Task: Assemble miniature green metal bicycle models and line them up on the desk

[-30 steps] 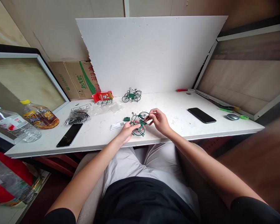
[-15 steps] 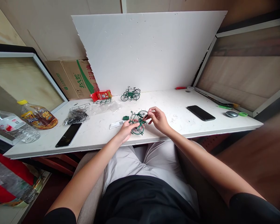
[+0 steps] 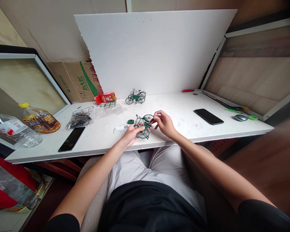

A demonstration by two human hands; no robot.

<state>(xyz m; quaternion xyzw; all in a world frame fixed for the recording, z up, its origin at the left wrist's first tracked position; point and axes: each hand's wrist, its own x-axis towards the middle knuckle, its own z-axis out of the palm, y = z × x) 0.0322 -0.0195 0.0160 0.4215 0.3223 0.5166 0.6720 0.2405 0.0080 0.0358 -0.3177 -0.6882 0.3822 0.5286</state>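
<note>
A small green model bicycle is held near the front edge of the white table, tilted over. My left hand grips its frame from the left, thumb on top. At the bicycle's right side my right hand is closed in a pinch by the far wheel; whatever the fingertips hold is too small to make out. A little green box-like part lies just left of the bicycle. Beside my left hand is a white paper slip with a printed code. Farther back stands another green model bicycle.
Left: a phone, a bag of black parts, a drink bottle, a clear bottle. Behind: a red packet, a carton, a white board. Right: another phone, a mouse.
Both hands and the bicycle stay almost in place. The whole view has shifted very slightly.
</note>
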